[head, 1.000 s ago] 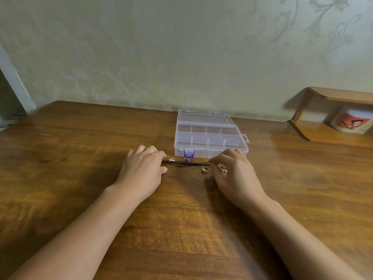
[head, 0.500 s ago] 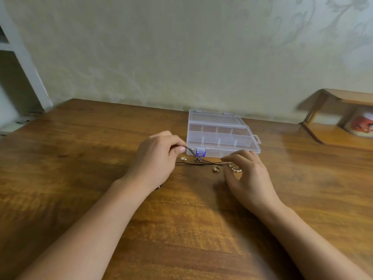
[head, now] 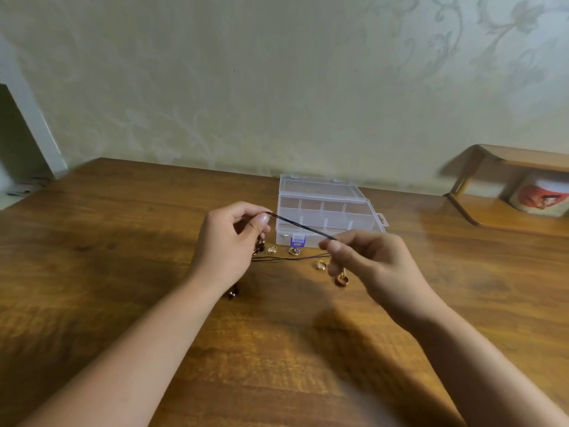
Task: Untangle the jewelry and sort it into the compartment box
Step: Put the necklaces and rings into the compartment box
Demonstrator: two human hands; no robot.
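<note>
A wooden worktop (head: 123,272) carries a clear plastic compartment box (head: 326,215) with a purple latch, near the wall. In front of it, the left hand (head: 229,245) and right hand (head: 369,263) each pinch an end of a black cord (head: 300,225), stretched between them above the worktop. Small gold rings (head: 321,265) lie beneath.

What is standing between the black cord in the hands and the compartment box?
Nothing visible. The black cord is stretched between the left hand and right hand, just in front of the compartment box, whose lid looks closed.
</note>
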